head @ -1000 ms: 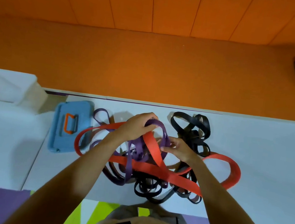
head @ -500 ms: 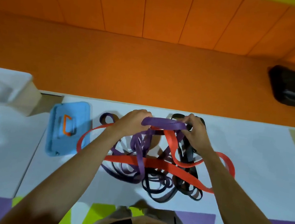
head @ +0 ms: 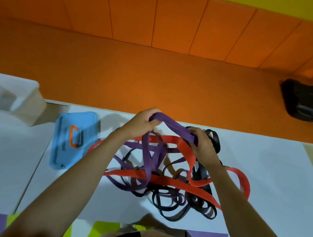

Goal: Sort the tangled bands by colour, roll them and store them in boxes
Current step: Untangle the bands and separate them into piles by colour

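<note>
A tangle of bands lies on the white mat (head: pixel 262 180): a wide red band (head: pixel 165 180), thin black bands (head: pixel 166 208) and a purple band (head: pixel 172 125). My left hand (head: pixel 143 124) and my right hand (head: pixel 202 145) both grip a stretch of the purple band and hold it taut above the pile. More purple loops hang from it down into the tangle. A blue box (head: pixel 74 139) with an orange handle lies shut at the left of the pile.
A white translucent container (head: pixel 5 92) stands at the far left on a white surface. A black bag (head: pixel 311 104) lies on the orange floor at the right. Purple and yellow-green floor tiles border the mat's near edge.
Both hands have lifted the purple band higher off the pile. My right hand moved from the middle of the tangle up to the band's right end.
</note>
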A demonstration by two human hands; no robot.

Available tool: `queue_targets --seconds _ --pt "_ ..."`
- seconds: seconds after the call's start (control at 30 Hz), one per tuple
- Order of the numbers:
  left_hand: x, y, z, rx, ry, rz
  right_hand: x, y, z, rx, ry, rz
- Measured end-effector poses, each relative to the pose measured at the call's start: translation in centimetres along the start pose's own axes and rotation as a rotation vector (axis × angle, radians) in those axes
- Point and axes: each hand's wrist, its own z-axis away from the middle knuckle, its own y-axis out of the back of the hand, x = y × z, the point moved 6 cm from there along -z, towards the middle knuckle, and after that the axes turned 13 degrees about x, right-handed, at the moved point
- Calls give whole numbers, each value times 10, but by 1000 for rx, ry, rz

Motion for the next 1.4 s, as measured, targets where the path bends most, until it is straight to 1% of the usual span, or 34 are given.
queue_targets --seconds 0.07,0.13,0.2,0.27,0.3,0.4,0.57,0.6,0.67,0.7,0.77,0.87,0.93,1.03,1.13,1.2,1.3,1.4 --pt "4 5 -1 26 12 15 -3 -8 0 -14 64 100" --pt "7 11 -3 37 1 16 0 -13 0 -6 53 165" --pt "8 14 -3 29 -22 7 10 -8 -3 70 -79 131" --pt "5 15 0 7 -54 -61 15 1 -7 126 -227 74" --pt "2 15 2 -5 -59 -94 15 6 -10 137 -259 53" --pt "-10 18 4 1 -35 -151 3 28 -30 215 -192 29" --pt "-22 25 2 36 -15 -190 -34 60 -62 373 42 -93" --pt "-22 26 1 48 -18 -184 -37 64 -64 415 61 -105" --pt "-20 33 -3 98 -14 -164 -34 69 -66 467 36 -101" --pt "-20 39 -5 132 -7 -154 -29 69 -64 457 12 -85" --pt "-22 50 -8 172 -3 -147 -17 61 -57 341 -7 -23" --pt "-23 53 -7 158 -22 -179 -1 39 -37 114 16 117" --pt "-22 47 -4 121 -37 -207 8 27 -21 61 27 199" --pt "-24 37 2 73 -39 -209 21 19 -4 97 -67 248" --pt "-29 35 7 64 -32 -213 34 23 2 137 -279 152" --pt "-31 33 10 53 -35 -233 40 29 1 168 -379 126" --pt "-30 32 13 58 -41 -230 37 44 -12 249 -425 6" --pt "-27 37 12 86 -43 -211 23 62 -34 321 -375 -118"
